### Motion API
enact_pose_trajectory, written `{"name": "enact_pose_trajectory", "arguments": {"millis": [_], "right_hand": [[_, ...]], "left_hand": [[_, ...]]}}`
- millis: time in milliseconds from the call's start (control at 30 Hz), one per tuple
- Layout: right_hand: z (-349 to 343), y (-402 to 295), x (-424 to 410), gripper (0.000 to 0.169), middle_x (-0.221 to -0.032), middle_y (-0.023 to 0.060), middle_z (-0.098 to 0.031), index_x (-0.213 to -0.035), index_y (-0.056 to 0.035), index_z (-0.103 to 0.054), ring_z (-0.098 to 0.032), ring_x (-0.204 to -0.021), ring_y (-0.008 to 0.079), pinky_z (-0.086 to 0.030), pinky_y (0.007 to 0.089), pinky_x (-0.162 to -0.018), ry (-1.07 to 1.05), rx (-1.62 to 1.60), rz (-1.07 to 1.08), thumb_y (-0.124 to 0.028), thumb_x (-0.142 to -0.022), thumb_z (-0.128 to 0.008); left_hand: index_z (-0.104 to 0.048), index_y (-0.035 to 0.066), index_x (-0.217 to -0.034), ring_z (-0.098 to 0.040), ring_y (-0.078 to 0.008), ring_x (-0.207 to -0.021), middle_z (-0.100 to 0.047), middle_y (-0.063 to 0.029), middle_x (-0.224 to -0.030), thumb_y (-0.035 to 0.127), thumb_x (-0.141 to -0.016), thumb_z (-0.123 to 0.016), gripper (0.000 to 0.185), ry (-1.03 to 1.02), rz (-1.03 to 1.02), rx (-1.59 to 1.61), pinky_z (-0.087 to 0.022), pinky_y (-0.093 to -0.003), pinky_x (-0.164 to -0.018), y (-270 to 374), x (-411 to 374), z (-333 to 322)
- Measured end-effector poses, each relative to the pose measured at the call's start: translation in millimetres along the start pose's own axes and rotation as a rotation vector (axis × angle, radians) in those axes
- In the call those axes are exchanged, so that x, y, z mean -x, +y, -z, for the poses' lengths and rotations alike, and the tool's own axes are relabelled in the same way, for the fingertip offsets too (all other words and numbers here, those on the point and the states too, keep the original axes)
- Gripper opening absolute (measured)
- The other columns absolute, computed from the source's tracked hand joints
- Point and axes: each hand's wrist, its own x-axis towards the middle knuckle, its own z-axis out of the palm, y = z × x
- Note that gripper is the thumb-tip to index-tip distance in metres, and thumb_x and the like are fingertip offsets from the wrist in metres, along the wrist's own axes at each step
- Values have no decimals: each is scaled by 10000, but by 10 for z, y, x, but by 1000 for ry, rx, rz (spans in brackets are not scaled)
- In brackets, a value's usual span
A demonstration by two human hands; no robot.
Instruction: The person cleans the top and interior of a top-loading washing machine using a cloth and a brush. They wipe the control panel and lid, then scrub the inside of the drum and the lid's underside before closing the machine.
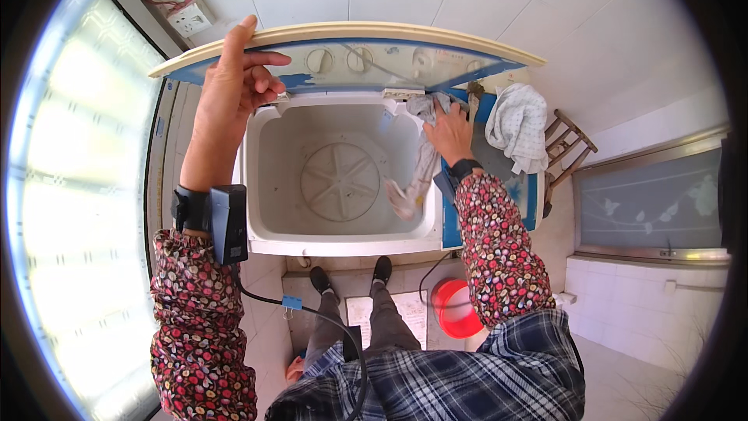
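Observation:
A twin-tub washing machine stands before me, its wash tub uncovered, with a ribbed round pulsator at the bottom. My left hand is raised at the left end of the upright lid, thumb at its upper edge and fingers spread. On the tub's right rim, my right hand rests on a bunched grey cloth; whether the fingers grip it is unclear. A pale, stained cloth hangs from there down into the tub. Right of that hand, a white patterned cloth lies on the machine's blue-edged right side.
A wooden stool stands right of the machine. On the floor below is a red bucket. A wall socket with wires is at the upper left, near a bright window. A black cable runs from my left wrist.

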Motion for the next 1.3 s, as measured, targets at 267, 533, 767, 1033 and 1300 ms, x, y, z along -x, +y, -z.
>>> {"name": "enact_pose_trajectory", "arguments": {"millis": [267,533,767,1033,1300], "right_hand": [[80,-69,-151,261,-857,143,-718,-906,-92,-741,-695,-824,291,-535,444,-667,-380,-36,-9,-260,-791,-578],[427,-169,876,692,-830,152,-689,-1314,22,-537,-679,-730,295,-538,417,-623,-517,-39,25,-384,-758,-605],[763,-374,1927,743,-807,197,-674,-1330,54,-506,-672,-686,330,-540,437,-604,-596,-84,-123,-398,-747,-604],[1036,-581,2622,514,-815,232,-674,-1041,15,-682,-669,-724,385,-540,483,-654,-780,-250,-301,-413,-775,-580],[976,466,4221,445,-937,236,-659,-1031,-30,-664,-635,-901,400,-503,501,-799,-608,-393,-665,-398,-788,-601]], "left_hand": [[-706,-43,-867,-568,-120,-561,-421,35,-518,668,-843,-559,726,64,-49,-42,-468,-221,-598,9,-5,-31],[-703,-44,-854,-577,-115,-555,-456,24,-528,635,-842,-582,690,34,-58,-10,-486,-219,-569,-14,-20,44],[-697,-48,-860,-586,-110,-564,-477,15,-539,597,-849,-597,653,-19,-46,21,-487,-205,-574,-22,24,21],[-696,-43,-859,-582,-116,-553,-485,15,-537,597,-847,-600,648,-3,-43,24,-481,-214,-570,-50,38,26],[-682,-49,-872,-573,-126,-550,-492,3,-542,565,-874,-585,622,-101,1,30,-453,-235,-542,-253,55,-20]]}}
